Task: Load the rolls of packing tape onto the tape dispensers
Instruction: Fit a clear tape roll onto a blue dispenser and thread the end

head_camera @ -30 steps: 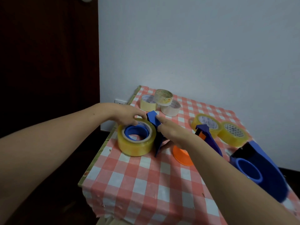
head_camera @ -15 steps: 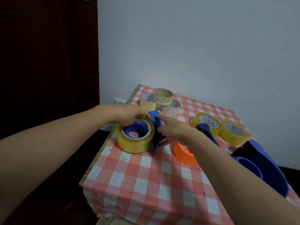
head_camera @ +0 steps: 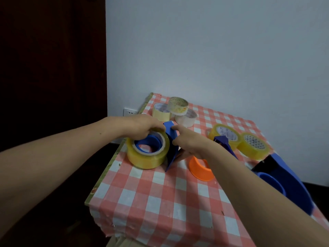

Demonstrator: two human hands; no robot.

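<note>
Glossy yellowish tape roll seated on smooth blue plastic dispenser, gripped by left hand. Right hand clamped on dispenser. Labels on far rolls unreadable.

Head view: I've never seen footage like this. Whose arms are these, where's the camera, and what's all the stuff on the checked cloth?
The camera sits on a person's head, looking down at their bare arms. The left hand grips a yellowish tape roll seated on the hub of a blue dispenser, which the right hand steadies. On the checked table lie three pale rolls at the back, two yellow rolls to the right, an orange ring, a second blue dispenser partly hidden by the right arm, and a bigger empty blue dispenser at the right edge.
</note>
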